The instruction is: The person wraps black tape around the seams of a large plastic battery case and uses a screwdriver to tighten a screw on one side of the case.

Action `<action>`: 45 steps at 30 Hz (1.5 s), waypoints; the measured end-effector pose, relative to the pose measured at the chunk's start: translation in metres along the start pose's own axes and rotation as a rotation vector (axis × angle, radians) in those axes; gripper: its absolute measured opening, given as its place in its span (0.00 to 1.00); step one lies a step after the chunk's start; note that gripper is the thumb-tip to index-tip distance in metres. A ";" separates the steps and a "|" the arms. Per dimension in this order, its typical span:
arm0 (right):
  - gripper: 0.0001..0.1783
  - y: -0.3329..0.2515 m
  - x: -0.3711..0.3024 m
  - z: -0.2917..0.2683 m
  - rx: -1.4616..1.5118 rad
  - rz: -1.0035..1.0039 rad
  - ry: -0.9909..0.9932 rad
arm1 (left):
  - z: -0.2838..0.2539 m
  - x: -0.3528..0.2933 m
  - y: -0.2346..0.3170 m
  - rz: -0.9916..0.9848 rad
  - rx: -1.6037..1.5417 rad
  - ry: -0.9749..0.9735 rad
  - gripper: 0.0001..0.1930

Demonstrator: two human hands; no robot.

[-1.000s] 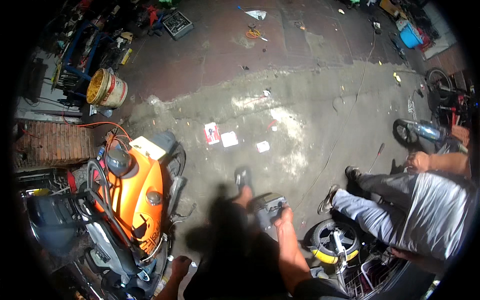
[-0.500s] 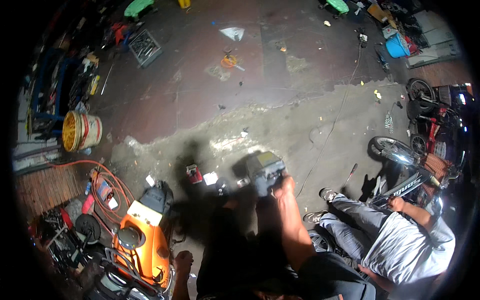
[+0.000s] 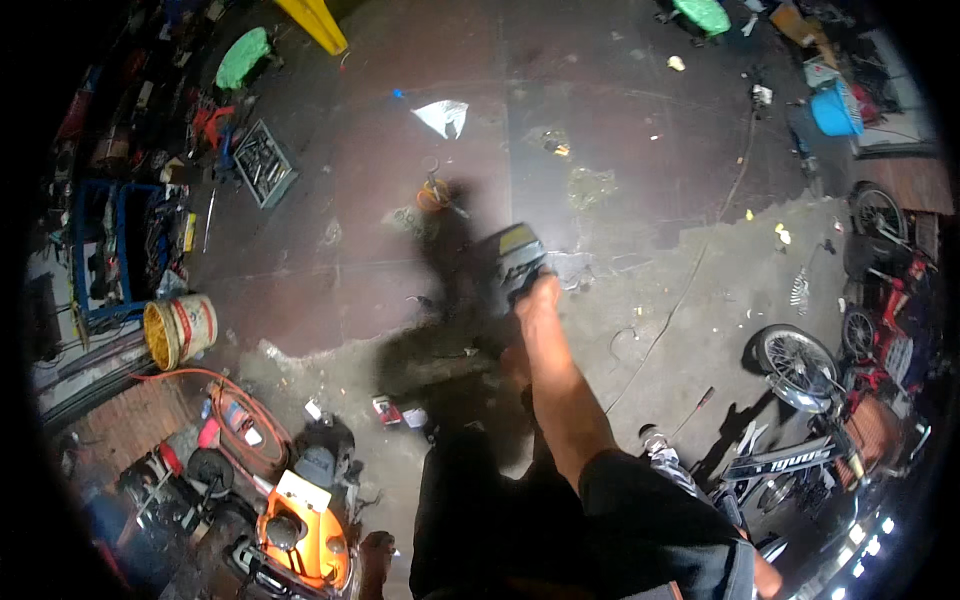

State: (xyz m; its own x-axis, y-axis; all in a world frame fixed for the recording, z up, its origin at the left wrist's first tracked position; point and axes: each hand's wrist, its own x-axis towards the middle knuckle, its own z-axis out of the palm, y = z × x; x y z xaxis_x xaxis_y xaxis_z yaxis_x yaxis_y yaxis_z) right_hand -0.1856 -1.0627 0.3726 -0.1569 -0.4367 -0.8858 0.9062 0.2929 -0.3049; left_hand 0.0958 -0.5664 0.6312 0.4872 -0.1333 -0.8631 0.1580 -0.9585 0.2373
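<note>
My right hand (image 3: 535,298) is stretched out in front of me, gripping a dark boxy part (image 3: 517,258) with a yellowish top face. It hangs over the dark floor. My left hand (image 3: 376,553) is down at the lower edge beside the orange motorcycle (image 3: 294,535), fingers loosely curled, holding nothing that I can make out. My dark shorts and legs fill the lower middle.
A yellow bucket (image 3: 178,331) and a coiled orange hose (image 3: 240,400) lie at the left. A tool tray (image 3: 262,162) and a blue rack (image 3: 115,255) sit further back left. A motorcycle (image 3: 800,420) and another person's shoe (image 3: 652,439) are at the right. A blue tub (image 3: 835,110) stands far right.
I have moved forward across the floor with the boxy part held out ahead. The orange motorcycle and the crouching person have slid toward the lower edge of the view.
</note>
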 end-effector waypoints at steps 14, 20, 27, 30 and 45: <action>0.22 -0.015 0.096 0.005 0.153 0.113 -0.047 | -0.063 0.057 0.119 0.612 0.873 -0.136 0.05; 0.22 -0.020 0.083 -0.053 0.065 -0.099 -0.049 | -0.021 0.134 0.342 0.381 0.813 -0.217 0.12; 0.20 -0.025 0.015 -0.014 0.148 -0.177 0.156 | 0.036 0.312 0.556 0.832 1.089 -0.219 0.17; 0.22 -0.029 0.016 -0.009 0.038 -0.297 0.312 | 0.122 0.336 0.623 0.966 1.285 -0.277 0.20; 0.41 -0.034 0.065 -0.150 -0.295 -0.597 0.605 | 0.376 0.483 0.650 1.778 1.965 -0.377 0.30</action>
State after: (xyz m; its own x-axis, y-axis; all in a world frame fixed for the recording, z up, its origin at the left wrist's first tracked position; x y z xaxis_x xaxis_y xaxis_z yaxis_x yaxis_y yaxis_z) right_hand -0.2853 -0.9734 0.2726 -0.8248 -0.0881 -0.5586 0.4832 0.4032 -0.7771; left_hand 0.1104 -1.3490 0.2009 -0.7696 -0.3633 -0.5251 -0.5065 0.8481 0.1555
